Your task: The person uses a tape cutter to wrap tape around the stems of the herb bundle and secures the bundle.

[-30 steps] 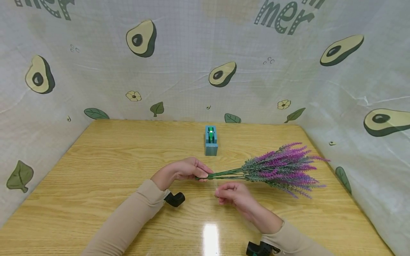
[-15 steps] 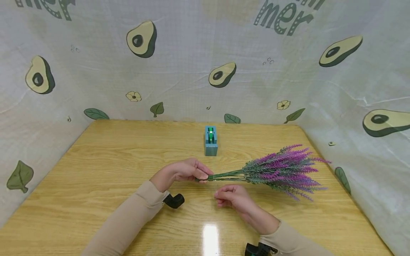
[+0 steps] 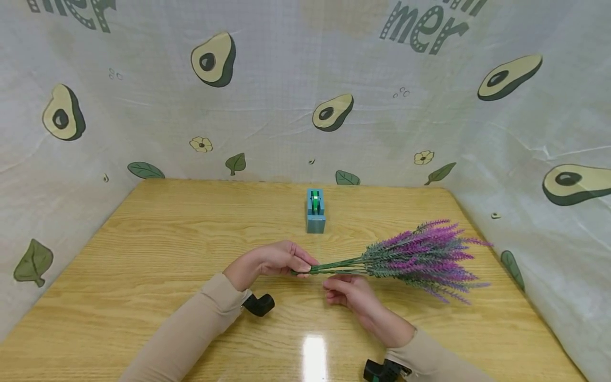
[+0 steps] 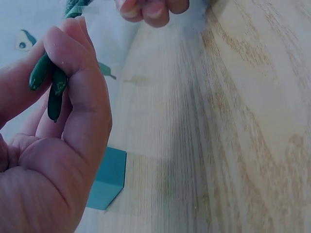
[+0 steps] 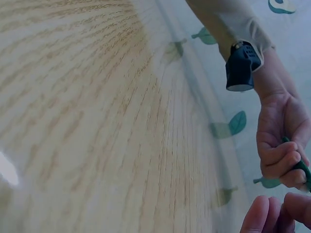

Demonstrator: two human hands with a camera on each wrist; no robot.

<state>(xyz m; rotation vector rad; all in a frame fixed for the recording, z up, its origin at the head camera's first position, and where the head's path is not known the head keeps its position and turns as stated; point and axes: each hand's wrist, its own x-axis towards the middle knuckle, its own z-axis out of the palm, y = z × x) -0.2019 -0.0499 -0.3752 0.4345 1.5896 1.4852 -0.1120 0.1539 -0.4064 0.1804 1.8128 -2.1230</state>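
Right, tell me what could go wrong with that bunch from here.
The left hand grips the stems near their ends, so the flower heads, well out from that hold, might tip or twist. The stems fan apart beyond it, so some could slip loose. The right hand, close below, might nudge them.

Looks like a makeshift recording booth; wider building can't be told. Wood-grain counter [image 3: 205,217], walled left, right and back by pale sheeting [image 3: 272,79], creased, printed with avocado halves [image 3: 213,59], leaves [image 3: 33,263] and "mer" lettering [image 3: 426,27]. Black wrist cameras [image 3: 259,305] on both arms. Bright light glare [image 3: 314,358] near front.
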